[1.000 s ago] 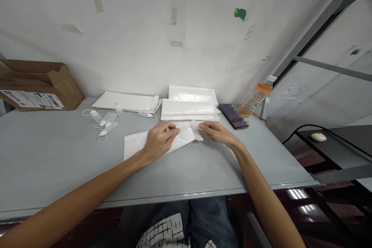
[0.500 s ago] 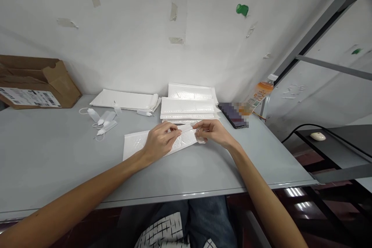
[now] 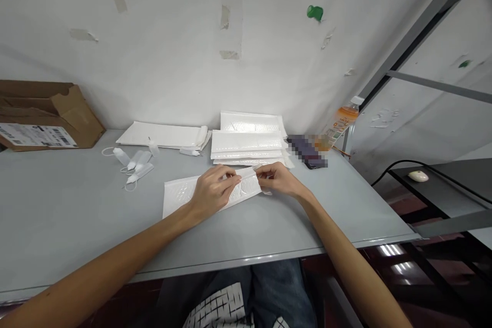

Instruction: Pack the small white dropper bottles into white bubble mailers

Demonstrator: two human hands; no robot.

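A white bubble mailer [image 3: 179, 192] lies on the grey table in front of me, its right end slightly raised between my hands. My left hand [image 3: 213, 188] rests across its middle, thumb and forefinger pinching the upper edge. At the mailer's right end, my right hand [image 3: 277, 178] is closed on the end flap; its fingertips are partly hidden by the mailer. Just behind my hands sits a stack of white bubble mailers [image 3: 248, 142]. Several small white squeeze bottles [image 3: 139, 164] with thin tips and loops lie to the left.
Flat white mailers [image 3: 161, 135] lie by the wall. An open cardboard box [image 3: 49, 115] stands at the far left. On the right are a phone [image 3: 307, 151] and a bottle of orange drink [image 3: 342, 122]. The table's front edge [image 3: 246, 260] runs close to my forearms.
My right hand has shifted slightly left and closed in on the mailer's right end. My left hand keeps its pinch. The view has tilted a little.
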